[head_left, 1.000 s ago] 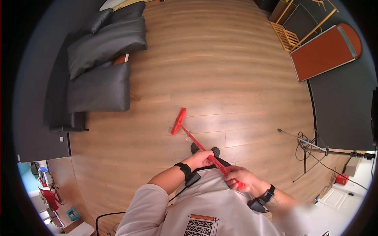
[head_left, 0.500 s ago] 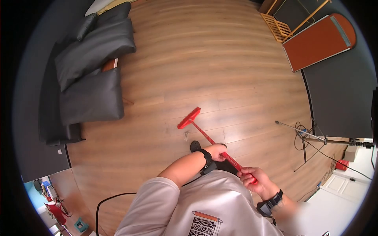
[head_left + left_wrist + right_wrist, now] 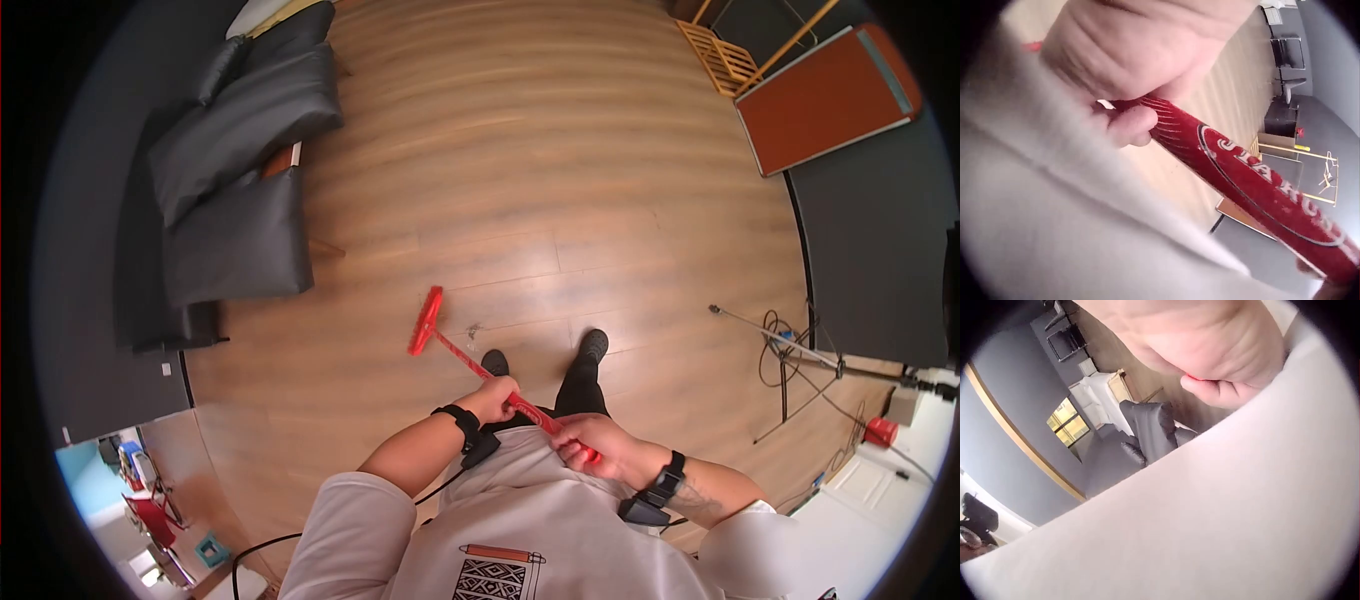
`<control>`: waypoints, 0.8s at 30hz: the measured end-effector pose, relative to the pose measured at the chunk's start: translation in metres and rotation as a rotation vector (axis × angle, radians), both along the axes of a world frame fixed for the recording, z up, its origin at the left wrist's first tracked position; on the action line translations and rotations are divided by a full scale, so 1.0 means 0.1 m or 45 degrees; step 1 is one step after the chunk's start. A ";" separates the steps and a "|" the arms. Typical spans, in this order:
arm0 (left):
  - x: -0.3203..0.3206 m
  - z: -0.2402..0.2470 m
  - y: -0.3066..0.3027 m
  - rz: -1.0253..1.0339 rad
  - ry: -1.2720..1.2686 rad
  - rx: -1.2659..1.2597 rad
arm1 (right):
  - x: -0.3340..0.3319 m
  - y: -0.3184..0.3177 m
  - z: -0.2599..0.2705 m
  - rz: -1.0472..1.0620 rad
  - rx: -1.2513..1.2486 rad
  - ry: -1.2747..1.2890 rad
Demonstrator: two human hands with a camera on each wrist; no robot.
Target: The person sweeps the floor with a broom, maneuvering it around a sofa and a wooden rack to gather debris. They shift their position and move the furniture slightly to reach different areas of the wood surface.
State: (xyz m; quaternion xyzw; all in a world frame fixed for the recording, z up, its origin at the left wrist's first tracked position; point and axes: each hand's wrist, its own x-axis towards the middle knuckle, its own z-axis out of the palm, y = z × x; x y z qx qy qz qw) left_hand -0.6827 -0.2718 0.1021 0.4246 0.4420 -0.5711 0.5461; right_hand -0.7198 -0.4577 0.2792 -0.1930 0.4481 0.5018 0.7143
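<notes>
A red broom (image 3: 535, 412) slants across the front of the body, its wide head (image 3: 426, 322) down at the floor on the left. My left hand (image 3: 492, 400) grips the handle partway along, its fingers wrapped round it in the left wrist view. Higher up, near the handle's end, my right hand (image 3: 598, 443) holds it with curled fingers. White lettering runs along the red handle (image 3: 1241, 172) between the hands. Only a sliver of red shows under the right hand (image 3: 1210, 344) in the right wrist view. Just right of the broom head lies a small wispy clump of debris (image 3: 473, 334).
Both shoes (image 3: 593, 346) stand on the wood floor (image 3: 470, 190) close to the debris. A dark sofa (image 3: 240, 240) is at the left. On the right are a tripod stand (image 3: 780, 345) with cables, a reddish-brown board (image 3: 830, 100) and a wooden rack (image 3: 720, 60).
The broom head swung right, then back left past its first position, both hands moving with it. The debris now lies right of the head. The feet now show farther apart.
</notes>
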 end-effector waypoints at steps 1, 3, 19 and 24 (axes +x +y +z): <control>0.01 -0.07 -0.08 -0.039 0.002 0.088 | 0.05 -0.06 -0.03 0.022 0.003 -0.005; -0.04 -0.23 -0.29 0.006 0.055 0.107 | 0.13 -0.17 -0.06 0.127 -0.107 -0.014; -0.35 0.31 -1.46 0.495 -0.150 0.146 | 0.34 -1.38 0.34 0.706 0.009 -0.271; -0.49 -0.18 -1.35 0.857 0.093 0.291 | 0.45 -1.15 -0.21 0.834 -0.100 -0.254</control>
